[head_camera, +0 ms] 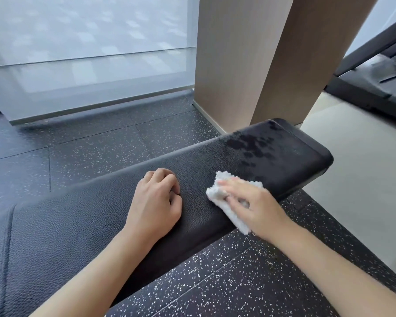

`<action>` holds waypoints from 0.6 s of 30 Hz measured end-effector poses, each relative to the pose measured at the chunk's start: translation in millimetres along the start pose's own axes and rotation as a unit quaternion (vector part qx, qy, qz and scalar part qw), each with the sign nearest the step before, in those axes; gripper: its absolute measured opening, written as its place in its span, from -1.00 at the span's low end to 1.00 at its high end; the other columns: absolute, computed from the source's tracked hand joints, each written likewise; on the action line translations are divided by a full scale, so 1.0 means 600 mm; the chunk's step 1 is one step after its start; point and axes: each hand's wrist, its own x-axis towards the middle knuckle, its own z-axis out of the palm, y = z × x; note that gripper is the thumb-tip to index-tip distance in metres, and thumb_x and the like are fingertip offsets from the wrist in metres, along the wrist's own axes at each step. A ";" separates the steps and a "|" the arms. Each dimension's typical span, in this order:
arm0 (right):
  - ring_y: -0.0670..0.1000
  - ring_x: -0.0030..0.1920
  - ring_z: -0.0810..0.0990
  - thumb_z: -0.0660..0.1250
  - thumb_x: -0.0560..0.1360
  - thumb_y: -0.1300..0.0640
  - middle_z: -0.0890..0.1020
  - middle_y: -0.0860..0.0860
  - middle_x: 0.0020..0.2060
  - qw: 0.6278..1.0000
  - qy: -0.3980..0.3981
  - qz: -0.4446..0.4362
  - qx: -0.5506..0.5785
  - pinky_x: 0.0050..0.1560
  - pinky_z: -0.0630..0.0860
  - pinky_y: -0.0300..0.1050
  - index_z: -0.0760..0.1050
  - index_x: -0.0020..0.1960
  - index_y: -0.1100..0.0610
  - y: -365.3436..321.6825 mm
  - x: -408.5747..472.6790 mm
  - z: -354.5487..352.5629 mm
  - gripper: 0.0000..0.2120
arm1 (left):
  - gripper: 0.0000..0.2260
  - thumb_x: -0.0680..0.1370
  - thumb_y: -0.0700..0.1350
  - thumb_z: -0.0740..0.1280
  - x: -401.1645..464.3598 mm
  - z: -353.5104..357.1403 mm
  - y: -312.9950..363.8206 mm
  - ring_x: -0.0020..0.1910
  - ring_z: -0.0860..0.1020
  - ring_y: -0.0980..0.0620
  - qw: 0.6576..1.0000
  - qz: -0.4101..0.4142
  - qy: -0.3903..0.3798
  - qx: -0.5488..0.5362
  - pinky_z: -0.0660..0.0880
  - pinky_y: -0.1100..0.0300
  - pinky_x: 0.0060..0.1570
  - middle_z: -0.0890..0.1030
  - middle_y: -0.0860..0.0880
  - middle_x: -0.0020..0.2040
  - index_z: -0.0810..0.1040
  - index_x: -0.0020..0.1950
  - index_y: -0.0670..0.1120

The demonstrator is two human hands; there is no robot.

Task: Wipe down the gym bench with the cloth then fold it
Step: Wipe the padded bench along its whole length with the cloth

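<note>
- No text, label, brand, number or sign can be read anywhere in the view.
</note>
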 end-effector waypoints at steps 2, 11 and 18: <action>-0.20 0.43 0.46 0.33 0.63 0.18 0.60 -0.11 0.36 0.997 0.049 0.061 -0.004 0.54 0.29 -0.20 0.60 0.37 0.07 0.027 0.047 -0.021 -0.68 | -0.84 0.41 -0.24 0.37 -0.001 -0.001 0.000 0.01 0.45 -0.05 1.000 0.002 0.001 0.000 0.46 -0.03 0.10 0.54 0.09 0.03 0.47 -0.17 0.00; 0.02 0.30 0.49 0.38 0.58 0.21 0.62 -0.04 0.24 0.995 0.065 -0.005 -0.071 0.42 0.31 -0.26 0.66 0.24 0.14 -0.021 0.060 0.042 -0.75 | -0.83 0.42 -0.26 0.40 -0.003 -0.006 0.001 0.02 0.47 -0.05 1.000 -0.006 -0.007 -0.013 0.47 -0.03 0.12 0.56 0.08 0.04 0.49 -0.17 0.00; 0.01 0.12 0.50 0.45 0.54 0.13 0.56 -0.16 0.06 0.990 0.109 0.020 -0.087 0.22 0.49 -0.06 0.69 0.17 0.06 0.037 0.014 -0.001 -0.79 | -0.85 0.42 -0.22 0.37 -0.001 0.000 -0.004 0.01 0.46 -0.04 1.000 0.005 0.003 -0.014 0.47 -0.04 0.10 0.55 0.10 0.03 0.47 -0.18 0.02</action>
